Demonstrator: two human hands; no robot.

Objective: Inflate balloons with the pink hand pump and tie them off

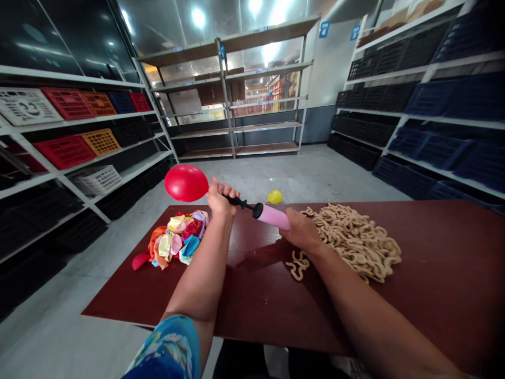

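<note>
A pink hand pump (272, 216) with a black nozzle end is held slanting above the dark red table (252, 295). My right hand (302, 229) is wrapped round its pink barrel. Closed at the black end is my left hand (223, 197), where an inflated red balloon (186, 182) sticks out to the left; the balloon's neck is hidden by the fingers. Below and left of that hand lies a heap of uninflated coloured balloons (175, 243). A pile of beige, curly rope-like pieces (355, 239) spreads beside my right hand, with a few loose ones nearer me.
A yellow balloon (275, 197) shows just beyond the table's far edge. Shelves with red, orange and white crates (65, 152) stand at the left. Metal racks (262, 126) stand at the back, and dark crates (434, 147) fill the shelving at the right.
</note>
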